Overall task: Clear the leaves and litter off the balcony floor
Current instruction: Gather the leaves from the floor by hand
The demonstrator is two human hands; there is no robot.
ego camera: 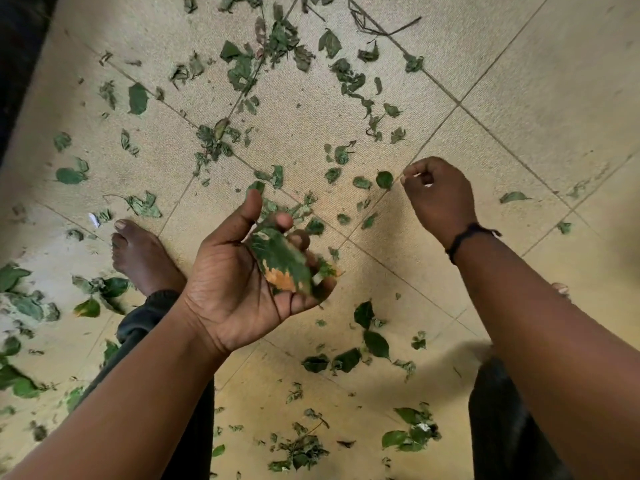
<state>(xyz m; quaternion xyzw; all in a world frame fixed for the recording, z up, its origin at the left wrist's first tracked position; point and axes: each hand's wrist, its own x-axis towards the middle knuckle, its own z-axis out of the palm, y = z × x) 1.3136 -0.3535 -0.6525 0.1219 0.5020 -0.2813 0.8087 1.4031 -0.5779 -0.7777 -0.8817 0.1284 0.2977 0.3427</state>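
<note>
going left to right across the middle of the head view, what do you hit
white scrap of litter → bare foot → left hand holding a green and orange leaf → right hand → black wristband → lone leaf

soft, warm, dim light; faint shadow low right; motion blur at lower edges; wide-angle bending at corners

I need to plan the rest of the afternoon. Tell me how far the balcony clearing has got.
Early. Done: little shows. In hand: the left hand holds a bunch of picked leaves; the right hand is curled, contents unclear. Left: scattered leaves, twigs and a white scrap on the tiled floor.
</note>
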